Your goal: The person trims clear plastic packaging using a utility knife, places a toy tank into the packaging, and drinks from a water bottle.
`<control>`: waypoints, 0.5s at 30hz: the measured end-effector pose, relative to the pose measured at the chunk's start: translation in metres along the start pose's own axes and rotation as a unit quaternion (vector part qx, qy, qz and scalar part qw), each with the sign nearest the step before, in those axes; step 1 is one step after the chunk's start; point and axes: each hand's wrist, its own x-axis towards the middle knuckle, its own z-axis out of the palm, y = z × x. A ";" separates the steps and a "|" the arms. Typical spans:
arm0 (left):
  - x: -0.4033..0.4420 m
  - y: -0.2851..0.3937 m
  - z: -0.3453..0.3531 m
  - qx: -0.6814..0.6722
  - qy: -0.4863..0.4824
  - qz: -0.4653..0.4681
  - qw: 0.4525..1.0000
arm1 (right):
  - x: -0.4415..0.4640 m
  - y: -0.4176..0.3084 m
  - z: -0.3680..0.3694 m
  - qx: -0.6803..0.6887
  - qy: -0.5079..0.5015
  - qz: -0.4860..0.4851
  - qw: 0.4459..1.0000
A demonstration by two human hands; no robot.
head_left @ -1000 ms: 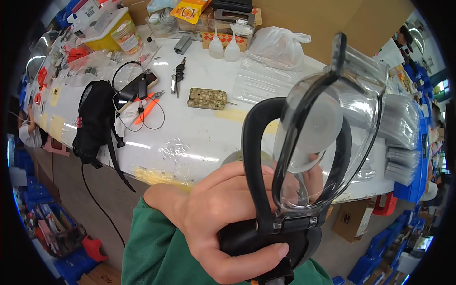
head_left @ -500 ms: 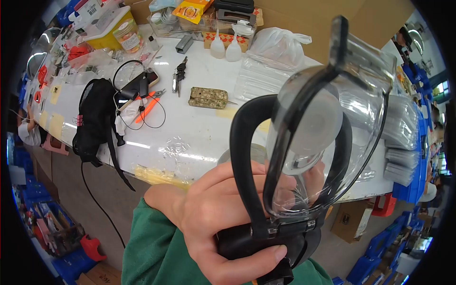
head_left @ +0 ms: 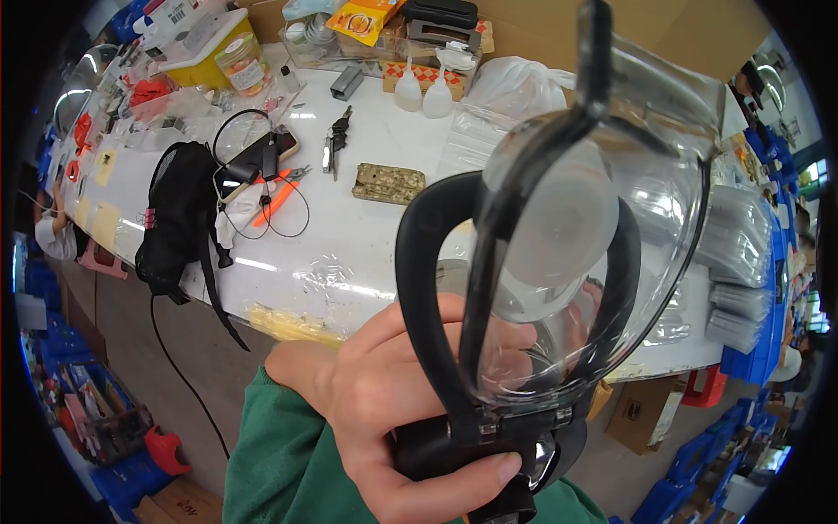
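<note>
My left hand [head_left: 384, 393], in a green sleeve, grips the black base [head_left: 428, 445] of a device, thumb across its front. From a hinge on the base rises a clear plastic shell [head_left: 646, 306] with a black rim. A thick black loop [head_left: 415, 253] stands behind the rim. Through the shell I see a whitish translucent round piece [head_left: 554, 218]. Part of my right hand [head_left: 589, 306] shows behind the clear plastic, its fingers mostly hidden. I cannot tell what it touches. The device is held upright in front of the table edge.
On the white table [head_left: 314, 236] lie a camouflage-patterned block [head_left: 389, 183], orange-handled pliers [head_left: 278, 199], a multitool [head_left: 334, 144] and a black mesh bag [head_left: 175, 218]. Two squeeze bottles [head_left: 422, 92] and a plastic bag [head_left: 519, 83] stand behind. Clear plastic sleeves [head_left: 738, 236] are stacked at the right.
The device has shifted slightly left in the view, its upper part tilting left and rising. My left hand keeps its grip. The table things appear slightly farther right.
</note>
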 end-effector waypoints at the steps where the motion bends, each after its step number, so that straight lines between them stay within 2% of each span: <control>1: 0.000 -0.002 -0.003 0.000 -0.021 0.023 0.999 | 0.000 0.001 0.001 0.004 0.013 -0.004 1.000; 2: 0.000 -0.001 -0.002 0.002 -0.020 0.024 1.000 | -0.001 0.004 0.001 0.005 0.012 -0.006 1.000; 6: 0.000 0.002 0.009 -0.066 0.111 -0.027 0.991 | -0.008 0.017 0.006 0.031 0.025 0.105 0.994; 9: 0.003 -0.012 -0.009 -0.077 0.071 -0.033 0.994 | 0.001 0.009 0.005 0.020 0.037 0.049 0.998; 11: 0.002 -0.024 -0.032 -0.028 0.028 -0.057 0.998 | 0.000 0.003 0.001 0.003 0.046 0.003 0.999; 13: 0.001 -0.040 -0.057 0.015 -0.018 -0.074 0.997 | 0.000 0.003 0.002 0.010 0.043 0.010 0.999; 14: 0.002 -0.048 -0.070 0.067 0.009 -0.127 0.990 | 0.000 0.003 0.001 0.017 0.040 0.015 0.999; 15: 0.010 -0.056 -0.085 0.117 -0.011 -0.131 0.984 | 0.000 0.003 0.000 0.023 0.037 0.022 0.999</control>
